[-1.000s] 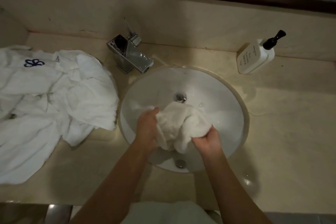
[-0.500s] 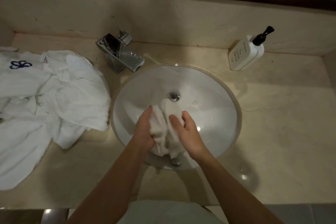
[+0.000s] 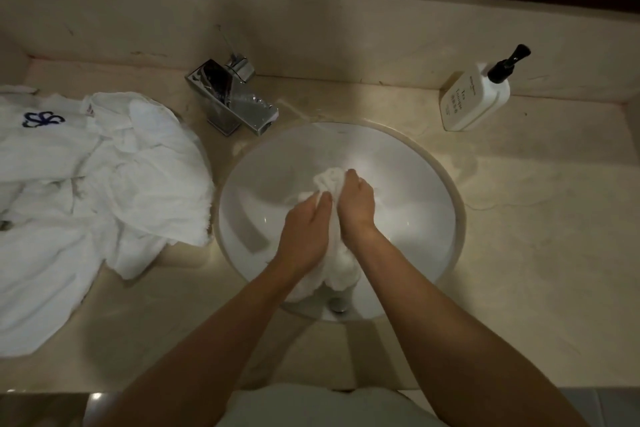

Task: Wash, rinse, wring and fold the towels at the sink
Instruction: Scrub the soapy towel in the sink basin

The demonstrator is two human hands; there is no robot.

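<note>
Counter: beige stone counter under dim light, dark mirror frame along the top edge.
Sink: round white basin set into the counter, chrome faucet at its far-left rim, no water seen running.
Towel in work: small white towel inside the basin, bunched into a tall narrow roll between both hands, top end sticking out above the fingers, lower end hanging toward the near rim.
Left hand: left hand wrapped round the middle of the towel, fingers curled tight on it.
Right hand: right hand gripping the same roll just beside the left, a bit higher, knuckles touching the cloth.
Change: a second ago the towel was a wide loose bundle with the hands well apart on its two sides; half a second ago the hands had closed in; now they sit side by side and the cloth is squeezed thin.
Meaning: reads as the wring step on this towel, or a tight scrub squeeze; cannot tell which for sure. Fold not yet started.
Pile: heap of white towels on the counter left of the basin, one with a blue emblem, edge lying near the rim; looks like washing still waiting.
Soap: white pump bottle at the back right, well apart from the hands.
</note>
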